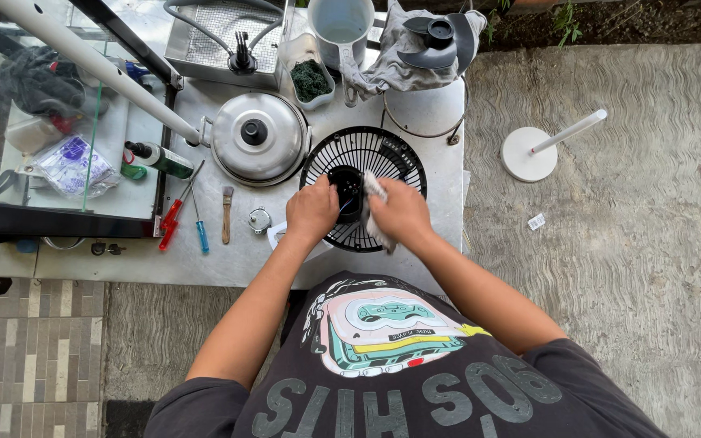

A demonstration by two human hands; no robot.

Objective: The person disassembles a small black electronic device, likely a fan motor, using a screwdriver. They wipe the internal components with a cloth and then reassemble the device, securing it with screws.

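A round black fan grille (383, 158) lies flat on the grey metal table (245, 251) in front of me. My left hand (311, 211) grips the grille's near left part beside its dark centre hub (345, 191). My right hand (399, 212) is closed on a white cloth (373, 188), pressing it against the grille just right of the hub. Both forearms reach forward from my dark printed shirt.
A steel pot lid (258, 138), a small brush (226, 212), red (170, 221) and blue (200, 229) screwdrivers and a green bottle (160, 159) lie to the left. Black fan blades (440, 40) rest on a grey cloth behind. A white fan stand (533, 152) sits on the concrete floor.
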